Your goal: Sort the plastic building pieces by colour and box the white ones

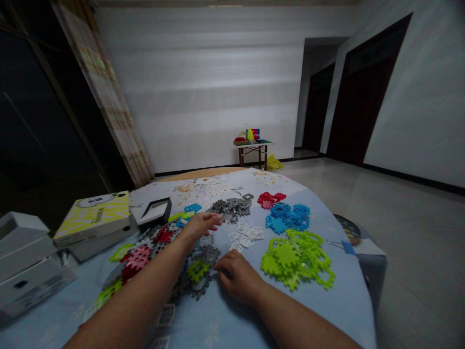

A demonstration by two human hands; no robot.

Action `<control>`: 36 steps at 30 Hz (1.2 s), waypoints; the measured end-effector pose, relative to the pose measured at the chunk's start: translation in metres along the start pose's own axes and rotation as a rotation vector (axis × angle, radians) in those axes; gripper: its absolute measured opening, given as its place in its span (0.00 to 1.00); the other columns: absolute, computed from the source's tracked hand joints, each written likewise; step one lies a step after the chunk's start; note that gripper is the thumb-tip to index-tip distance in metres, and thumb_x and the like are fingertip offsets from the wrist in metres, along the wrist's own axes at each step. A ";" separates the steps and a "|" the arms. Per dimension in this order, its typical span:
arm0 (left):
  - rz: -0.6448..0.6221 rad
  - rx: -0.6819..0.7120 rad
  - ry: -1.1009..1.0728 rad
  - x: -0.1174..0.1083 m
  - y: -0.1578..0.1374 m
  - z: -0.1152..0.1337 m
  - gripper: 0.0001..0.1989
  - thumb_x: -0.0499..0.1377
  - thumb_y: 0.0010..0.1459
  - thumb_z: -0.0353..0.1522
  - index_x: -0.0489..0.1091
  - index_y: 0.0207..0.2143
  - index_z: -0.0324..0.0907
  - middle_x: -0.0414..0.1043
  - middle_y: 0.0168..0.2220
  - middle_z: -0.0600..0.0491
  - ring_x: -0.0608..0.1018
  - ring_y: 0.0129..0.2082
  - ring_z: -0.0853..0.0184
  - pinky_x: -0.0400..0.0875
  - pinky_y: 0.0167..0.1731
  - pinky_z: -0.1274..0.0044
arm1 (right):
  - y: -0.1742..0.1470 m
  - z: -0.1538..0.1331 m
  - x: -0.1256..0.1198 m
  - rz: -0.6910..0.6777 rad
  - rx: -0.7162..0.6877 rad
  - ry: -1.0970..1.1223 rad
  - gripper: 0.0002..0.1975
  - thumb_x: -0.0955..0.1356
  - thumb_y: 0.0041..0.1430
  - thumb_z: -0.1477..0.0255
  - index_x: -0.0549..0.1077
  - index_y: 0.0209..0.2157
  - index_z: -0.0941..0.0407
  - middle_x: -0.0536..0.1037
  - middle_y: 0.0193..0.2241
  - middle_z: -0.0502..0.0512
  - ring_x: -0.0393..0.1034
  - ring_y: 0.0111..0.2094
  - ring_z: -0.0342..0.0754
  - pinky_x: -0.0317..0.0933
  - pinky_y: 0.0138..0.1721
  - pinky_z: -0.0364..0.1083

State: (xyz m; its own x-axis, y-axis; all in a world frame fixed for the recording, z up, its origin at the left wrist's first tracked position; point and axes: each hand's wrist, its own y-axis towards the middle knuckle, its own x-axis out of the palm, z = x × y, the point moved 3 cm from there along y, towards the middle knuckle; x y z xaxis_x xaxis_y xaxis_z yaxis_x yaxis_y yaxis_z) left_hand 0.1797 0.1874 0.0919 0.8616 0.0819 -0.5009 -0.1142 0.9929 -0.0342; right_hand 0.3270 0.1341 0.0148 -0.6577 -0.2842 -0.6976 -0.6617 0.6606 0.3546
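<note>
- Left grip point(204, 224): fingers nearly together, hold unclear, just short of the grey pieces point(231, 208).
- Right grip point(238, 278): curled, hold unclear, beside the mixed pile point(198, 270); green pieces point(290, 257) toward the table's point(348, 300) right edge.

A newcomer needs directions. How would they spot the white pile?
On the table, find the right hand. Just beyond it lies the white pile, with the blue pile and green pile to its right. Its white colour sets it apart from both and from the gray pile behind.
</note>
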 end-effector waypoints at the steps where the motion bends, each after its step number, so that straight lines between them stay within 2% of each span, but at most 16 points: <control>1: 0.013 0.027 0.053 -0.001 0.005 0.000 0.29 0.56 0.44 0.52 0.73 0.39 0.38 0.77 0.37 0.47 0.76 0.31 0.66 0.64 0.26 0.77 | 0.000 0.000 0.000 -0.001 -0.002 -0.002 0.14 0.63 0.52 0.78 0.74 0.39 0.56 0.75 0.36 0.55 0.64 0.43 0.48 0.56 0.45 0.44; 5: 0.126 0.104 0.312 -0.022 0.020 -0.013 0.25 0.54 0.46 0.49 0.74 0.35 0.38 0.78 0.34 0.49 0.77 0.35 0.62 0.67 0.33 0.75 | 0.000 -0.005 -0.002 -0.012 -0.032 -0.035 0.13 0.63 0.52 0.79 0.74 0.38 0.56 0.75 0.35 0.55 0.64 0.42 0.48 0.56 0.45 0.44; 10: 0.167 0.065 0.578 -0.046 0.023 -0.031 0.17 0.53 0.51 0.40 0.75 0.35 0.39 0.78 0.36 0.49 0.76 0.39 0.62 0.67 0.39 0.75 | 0.001 -0.015 0.000 -0.059 -0.120 -0.070 0.12 0.63 0.50 0.80 0.73 0.35 0.56 0.75 0.33 0.54 0.65 0.40 0.47 0.55 0.45 0.43; 13: 0.175 0.024 0.766 -0.044 0.021 -0.034 0.15 0.53 0.51 0.37 0.75 0.37 0.42 0.78 0.39 0.49 0.75 0.43 0.60 0.65 0.43 0.72 | -0.001 -0.020 0.002 -0.101 -0.126 -0.104 0.11 0.63 0.51 0.79 0.73 0.35 0.55 0.75 0.33 0.54 0.65 0.39 0.46 0.56 0.43 0.43; 16: 0.186 -0.003 0.940 -0.034 0.022 -0.037 0.16 0.53 0.51 0.37 0.75 0.39 0.42 0.75 0.44 0.44 0.72 0.48 0.53 0.60 0.48 0.64 | -0.005 -0.023 0.005 -0.147 -0.068 -0.155 0.10 0.62 0.53 0.76 0.74 0.35 0.54 0.75 0.34 0.54 0.66 0.37 0.47 0.58 0.39 0.42; 19: 0.175 -0.020 1.061 -0.025 0.025 -0.041 0.15 0.54 0.50 0.35 0.76 0.37 0.41 0.74 0.45 0.40 0.70 0.50 0.50 0.57 0.50 0.60 | -0.008 -0.025 0.006 -0.175 -0.012 -0.193 0.12 0.61 0.55 0.72 0.74 0.37 0.52 0.75 0.34 0.54 0.68 0.34 0.47 0.58 0.34 0.42; 27: 0.134 -0.063 1.134 -0.025 0.026 -0.050 0.13 0.52 0.49 0.32 0.76 0.32 0.42 0.75 0.41 0.41 0.71 0.46 0.51 0.60 0.44 0.60 | -0.010 -0.026 0.002 -0.190 0.030 -0.174 0.15 0.62 0.54 0.71 0.74 0.42 0.49 0.74 0.34 0.54 0.70 0.34 0.48 0.59 0.34 0.43; 31: 0.119 -0.073 1.131 -0.027 0.028 -0.052 0.12 0.53 0.47 0.33 0.76 0.31 0.43 0.75 0.40 0.41 0.70 0.47 0.50 0.59 0.45 0.59 | -0.009 -0.025 0.001 -0.204 0.035 -0.148 0.16 0.62 0.54 0.71 0.74 0.43 0.48 0.74 0.35 0.54 0.70 0.35 0.48 0.60 0.35 0.43; 36: 0.040 -0.068 1.134 -0.028 0.027 -0.049 0.13 0.56 0.46 0.35 0.77 0.32 0.43 0.74 0.42 0.39 0.71 0.48 0.47 0.59 0.45 0.57 | -0.009 -0.025 0.001 -0.201 0.034 -0.138 0.16 0.62 0.54 0.71 0.74 0.42 0.48 0.74 0.35 0.54 0.70 0.34 0.48 0.60 0.36 0.44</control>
State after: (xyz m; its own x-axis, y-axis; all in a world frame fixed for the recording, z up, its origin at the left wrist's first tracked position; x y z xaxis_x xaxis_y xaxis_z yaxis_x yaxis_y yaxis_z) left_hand 0.1283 0.2076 0.0627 -0.0841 -0.0467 -0.9954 -0.1875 0.9818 -0.0302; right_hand 0.3232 0.1104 0.0267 -0.4573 -0.3165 -0.8311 -0.7604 0.6237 0.1810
